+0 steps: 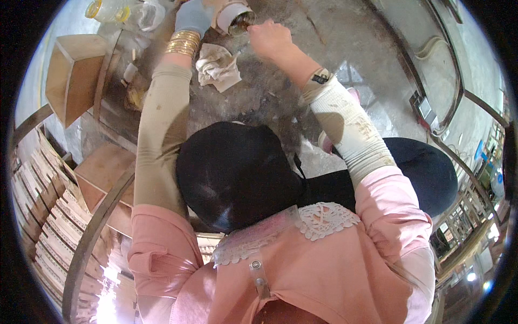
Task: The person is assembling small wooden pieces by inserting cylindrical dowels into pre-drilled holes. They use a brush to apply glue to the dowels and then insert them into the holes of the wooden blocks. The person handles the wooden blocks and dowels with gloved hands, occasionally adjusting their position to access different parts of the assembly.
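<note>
At the top of the head view, my left hand [192,17] wears a blue-grey glove, gold bangles at its wrist. It is against a tan, round container [222,15] with a white rim and appears to hold it; its fingers are mostly hidden. The container is tilted, its mouth toward my right hand, with something dark brown inside. My bare right hand [271,39] is closed beside that mouth. Whatever its fingers pinch is too small to make out. A crumpled off-white cloth [218,67] lies on the floor just below my left hand.
A clear jar with a yellow rim [108,11] and a crumpled clear plastic bag [148,15] lie at the upper left. Wooden box-like pieces [75,75] stand at the left. Curved dark frame pieces [458,65] lie right. My black-clad knees [237,173] are between my arms.
</note>
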Demonstrator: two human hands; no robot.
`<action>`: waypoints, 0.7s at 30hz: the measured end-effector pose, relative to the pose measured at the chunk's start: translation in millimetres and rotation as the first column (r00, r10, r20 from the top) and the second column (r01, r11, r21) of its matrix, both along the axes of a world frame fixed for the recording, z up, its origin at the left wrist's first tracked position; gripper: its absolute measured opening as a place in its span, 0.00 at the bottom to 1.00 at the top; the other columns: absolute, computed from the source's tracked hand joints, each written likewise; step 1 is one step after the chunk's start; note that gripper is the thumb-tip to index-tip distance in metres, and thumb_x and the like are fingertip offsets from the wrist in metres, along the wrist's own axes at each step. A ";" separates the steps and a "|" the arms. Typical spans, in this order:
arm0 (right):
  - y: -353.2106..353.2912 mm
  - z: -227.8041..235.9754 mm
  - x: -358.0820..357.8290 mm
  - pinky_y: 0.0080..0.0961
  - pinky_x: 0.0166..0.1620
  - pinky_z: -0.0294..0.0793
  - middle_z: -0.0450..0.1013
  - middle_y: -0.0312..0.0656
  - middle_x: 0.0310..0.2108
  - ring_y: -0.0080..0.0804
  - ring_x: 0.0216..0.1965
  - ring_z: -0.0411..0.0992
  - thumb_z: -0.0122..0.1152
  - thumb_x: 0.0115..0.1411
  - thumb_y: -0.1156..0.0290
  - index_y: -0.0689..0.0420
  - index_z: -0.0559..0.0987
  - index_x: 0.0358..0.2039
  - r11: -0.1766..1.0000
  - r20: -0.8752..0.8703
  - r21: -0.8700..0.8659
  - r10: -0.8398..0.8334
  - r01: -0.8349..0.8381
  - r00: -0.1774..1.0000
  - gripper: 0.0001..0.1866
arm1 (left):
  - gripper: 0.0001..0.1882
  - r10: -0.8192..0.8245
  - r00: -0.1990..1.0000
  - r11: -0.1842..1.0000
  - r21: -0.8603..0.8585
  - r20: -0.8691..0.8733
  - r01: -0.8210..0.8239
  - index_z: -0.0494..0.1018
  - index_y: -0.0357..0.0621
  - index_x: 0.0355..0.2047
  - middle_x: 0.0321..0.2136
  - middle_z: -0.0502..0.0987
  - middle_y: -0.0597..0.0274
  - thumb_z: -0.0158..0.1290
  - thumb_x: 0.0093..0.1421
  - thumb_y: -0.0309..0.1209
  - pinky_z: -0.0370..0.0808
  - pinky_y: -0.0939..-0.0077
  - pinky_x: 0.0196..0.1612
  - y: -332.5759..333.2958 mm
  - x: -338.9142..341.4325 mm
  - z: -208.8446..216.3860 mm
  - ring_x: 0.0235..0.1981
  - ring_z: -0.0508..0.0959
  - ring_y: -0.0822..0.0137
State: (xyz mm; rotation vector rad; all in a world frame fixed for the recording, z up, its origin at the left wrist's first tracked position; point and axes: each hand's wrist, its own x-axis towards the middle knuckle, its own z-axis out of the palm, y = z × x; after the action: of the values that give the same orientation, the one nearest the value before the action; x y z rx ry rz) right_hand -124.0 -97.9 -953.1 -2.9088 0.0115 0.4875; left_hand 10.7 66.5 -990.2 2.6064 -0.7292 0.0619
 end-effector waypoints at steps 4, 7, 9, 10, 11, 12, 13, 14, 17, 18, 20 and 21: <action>-6.4 1.4 4.0 0.43 0.39 0.73 0.71 0.51 0.38 0.49 0.37 0.72 0.42 0.57 0.64 0.43 0.75 0.43 0.998 -0.050 0.053 -0.040 0.042 0.998 0.16 | 0.16 0.005 1.000 0.999 0.050 0.021 -0.006 0.67 0.46 0.37 0.30 0.74 0.45 0.51 0.49 0.38 0.69 0.54 0.37 6.5 -1.1 -5.2 0.36 0.73 0.44; -13.3 -6.0 -3.0 0.43 0.40 0.73 0.71 0.50 0.37 0.49 0.38 0.72 0.41 0.57 0.63 0.42 0.75 0.43 0.996 -0.005 0.050 -0.079 0.079 0.997 0.16 | 0.12 0.025 0.999 0.999 -0.038 0.030 -0.024 0.68 0.43 0.31 0.27 0.73 0.45 0.52 0.46 0.33 0.70 0.57 0.34 -8.2 -2.3 3.9 0.33 0.73 0.44; -7.6 -7.2 -6.6 0.42 0.40 0.73 0.71 0.50 0.37 0.49 0.37 0.72 0.41 0.58 0.62 0.41 0.75 0.42 0.998 -0.063 0.053 -0.037 0.040 0.997 0.16 | 0.10 0.066 0.996 0.993 -0.106 0.067 -0.059 0.68 0.41 0.27 0.24 0.73 0.45 0.52 0.44 0.31 0.70 0.57 0.32 -12.1 -9.9 7.6 0.30 0.73 0.44; -5.3 -4.4 -4.6 0.42 0.40 0.73 0.71 0.50 0.36 0.49 0.37 0.73 0.41 0.57 0.63 0.42 0.75 0.42 0.998 -0.035 0.042 -0.040 0.042 0.999 0.16 | 0.10 0.070 0.990 0.991 -0.119 0.119 -0.056 0.69 0.41 0.27 0.24 0.73 0.45 0.52 0.44 0.31 0.70 0.57 0.32 -8.4 -9.5 6.0 0.30 0.73 0.44; -3.8 -1.5 -2.2 0.42 0.39 0.73 0.71 0.50 0.36 0.49 0.36 0.73 0.41 0.57 0.63 0.42 0.75 0.42 0.998 -0.007 0.031 -0.045 0.045 0.999 0.16 | 0.10 0.072 0.983 0.990 -0.131 0.170 -0.050 0.69 0.42 0.27 0.24 0.73 0.45 0.52 0.44 0.31 0.70 0.56 0.32 -5.3 -7.7 4.7 0.30 0.73 0.44; -4.0 -0.4 -4.6 0.42 0.39 0.73 0.71 0.50 0.36 0.49 0.36 0.73 0.41 0.57 0.64 0.43 0.75 0.42 0.998 0.004 0.018 -0.066 0.065 0.998 0.16 | 0.10 0.060 0.977 0.989 -0.143 0.205 -0.031 0.69 0.42 0.28 0.24 0.73 0.45 0.52 0.44 0.31 0.70 0.56 0.32 -7.5 -11.6 5.6 0.30 0.73 0.44; -4.1 0.6 -2.9 0.42 0.40 0.73 0.72 0.50 0.36 0.49 0.37 0.73 0.41 0.57 0.64 0.44 0.76 0.42 0.998 0.001 0.007 -0.055 0.055 0.998 0.16 | 0.11 0.083 0.993 0.996 -0.045 0.081 -0.079 0.69 0.41 0.28 0.24 0.73 0.45 0.53 0.43 0.31 0.70 0.56 0.33 -10.7 -11.7 11.0 0.30 0.73 0.44; -3.7 1.4 1.2 0.42 0.40 0.73 0.72 0.50 0.36 0.49 0.37 0.73 0.41 0.57 0.65 0.45 0.76 0.42 0.999 -0.003 -0.004 -0.045 0.045 0.999 0.16 | 0.11 0.059 0.991 0.996 -0.070 0.119 -0.051 0.69 0.41 0.28 0.24 0.73 0.45 0.53 0.43 0.31 0.70 0.56 0.33 -11.9 -12.2 9.7 0.30 0.73 0.44; 3.8 7.0 5.2 0.41 0.41 0.73 0.73 0.50 0.37 0.48 0.39 0.73 0.43 0.56 0.66 0.47 0.76 0.41 0.999 -0.091 0.028 -0.018 0.020 0.996 0.15 | 0.11 0.029 0.985 0.990 -0.139 0.173 -0.005 0.69 0.41 0.28 0.24 0.73 0.46 0.53 0.43 0.31 0.70 0.57 0.33 -10.3 -12.5 9.8 0.30 0.73 0.45; 2.9 9.3 9.7 0.41 0.41 0.73 0.73 0.49 0.37 0.48 0.39 0.73 0.43 0.55 0.66 0.48 0.77 0.40 0.999 -0.122 0.043 -0.009 0.014 0.992 0.15 | 0.13 0.037 0.994 0.998 -0.062 0.107 -0.031 0.68 0.43 0.32 0.27 0.73 0.45 0.52 0.46 0.33 0.70 0.56 0.35 -7.6 -10.5 8.2 0.33 0.73 0.45; -1.2 14.8 17.6 0.41 0.41 0.73 0.73 0.49 0.38 0.47 0.39 0.73 0.44 0.55 0.66 0.49 0.77 0.40 0.999 -0.102 0.040 -0.018 0.022 0.995 0.15 | 0.18 0.071 0.997 0.993 0.097 -0.022 -0.069 0.66 0.47 0.41 0.33 0.74 0.44 0.51 0.50 0.38 0.69 0.54 0.39 -0.2 -9.8 4.6 0.37 0.73 0.44; -1.6 13.3 15.0 0.41 0.41 0.72 0.73 0.49 0.39 0.47 0.40 0.73 0.45 0.54 0.66 0.49 0.77 0.39 0.998 -0.108 0.044 -0.032 0.037 0.994 0.15 | 0.18 0.046 0.999 0.995 0.093 -0.004 -0.045 0.67 0.47 0.40 0.33 0.74 0.44 0.51 0.50 0.39 0.70 0.55 0.39 -2.4 -14.5 6.6 0.37 0.73 0.44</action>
State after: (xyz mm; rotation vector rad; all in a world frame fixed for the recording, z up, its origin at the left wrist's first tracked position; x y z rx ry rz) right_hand -109.0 -99.5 -939.9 -2.8292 0.0648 0.6295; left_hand -3.8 64.1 -983.6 2.7105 -0.6854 0.0338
